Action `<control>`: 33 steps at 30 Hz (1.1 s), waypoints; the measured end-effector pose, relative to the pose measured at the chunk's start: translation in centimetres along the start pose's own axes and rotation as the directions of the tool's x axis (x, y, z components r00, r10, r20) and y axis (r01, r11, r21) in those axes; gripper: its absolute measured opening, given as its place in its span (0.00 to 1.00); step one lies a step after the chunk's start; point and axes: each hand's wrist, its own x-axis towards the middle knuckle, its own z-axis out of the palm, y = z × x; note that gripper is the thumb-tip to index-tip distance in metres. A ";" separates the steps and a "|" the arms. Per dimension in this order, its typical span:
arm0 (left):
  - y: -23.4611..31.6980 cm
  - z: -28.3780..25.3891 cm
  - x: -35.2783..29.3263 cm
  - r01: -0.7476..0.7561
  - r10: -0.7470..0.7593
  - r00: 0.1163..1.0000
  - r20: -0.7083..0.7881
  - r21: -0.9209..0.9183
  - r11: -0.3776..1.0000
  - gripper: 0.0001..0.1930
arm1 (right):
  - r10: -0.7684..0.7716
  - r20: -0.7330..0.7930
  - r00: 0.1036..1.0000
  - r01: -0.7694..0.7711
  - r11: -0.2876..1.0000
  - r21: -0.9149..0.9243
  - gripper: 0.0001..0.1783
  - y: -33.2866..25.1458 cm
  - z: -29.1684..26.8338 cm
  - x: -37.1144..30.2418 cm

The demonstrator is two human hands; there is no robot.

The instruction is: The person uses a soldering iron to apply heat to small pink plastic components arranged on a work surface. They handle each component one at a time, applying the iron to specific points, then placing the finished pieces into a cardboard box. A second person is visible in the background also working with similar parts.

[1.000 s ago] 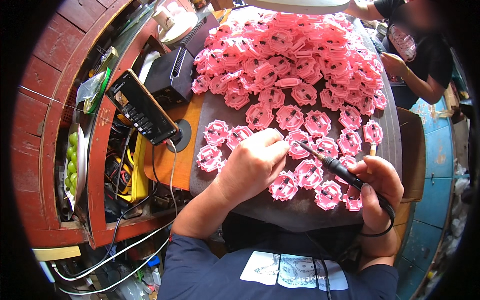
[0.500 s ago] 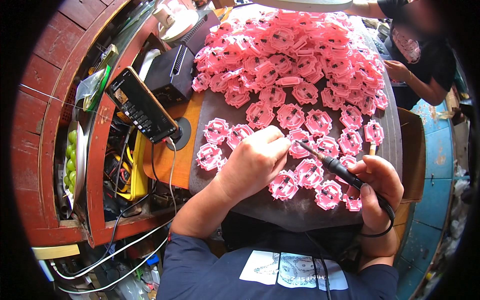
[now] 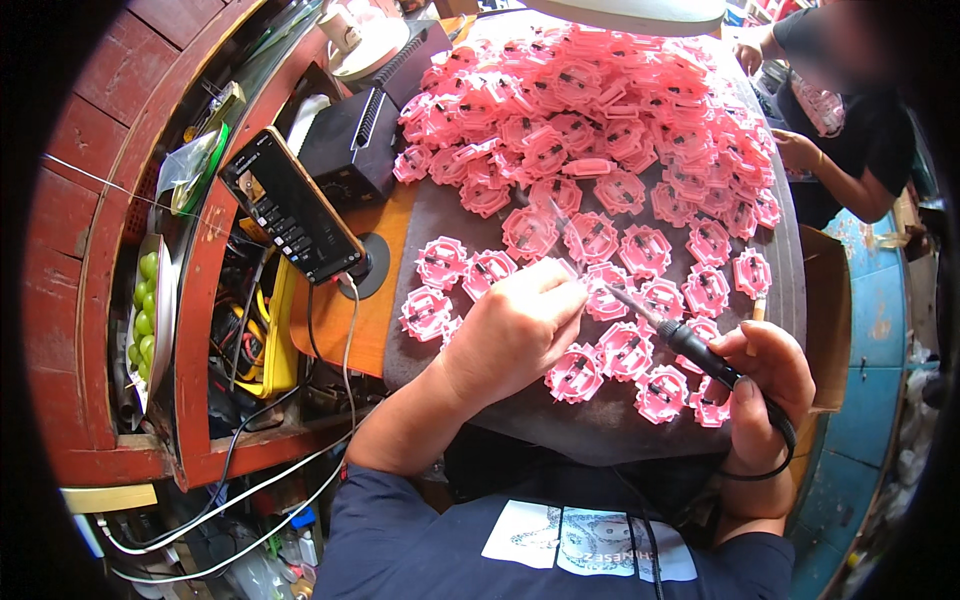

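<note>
My right hand (image 3: 765,385) is wrapped round the dark handle of a soldering iron (image 3: 695,350). The iron's tip reaches a pink plastic part (image 3: 607,291) with small dark and metal pieces in its middle. A short tan stick (image 3: 760,308), like a cigarette, juts up by that hand's fingers. Just left of the tip, my left hand (image 3: 525,322) is closed in a pinch beside the same part; whatever lies between its fingertips is hidden. Thin smoke (image 3: 562,222) drifts above the tip. Several similar pink parts (image 3: 625,350) lie spread round both hands on the grey mat (image 3: 500,408).
A big heap of pink parts (image 3: 590,110) covers the back of the mat. At left are a phone (image 3: 292,215) on a stand, a black box (image 3: 345,150) with a dial, cables and a plate of green grapes (image 3: 145,310). Another person (image 3: 850,130) works at back right.
Wisps of smoke now show more clearly above the iron's tip. The whole view has shifted slightly, while both hands keep nearly the same pose at the same part. The other person's arm has moved.
</note>
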 end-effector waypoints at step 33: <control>0.2 0.2 0.0 -0.024 0.024 0.998 0.058 -0.006 1.000 0.12 | 0.075 0.006 0.997 -0.075 0.997 -0.006 0.26 -0.5 -0.3 -0.9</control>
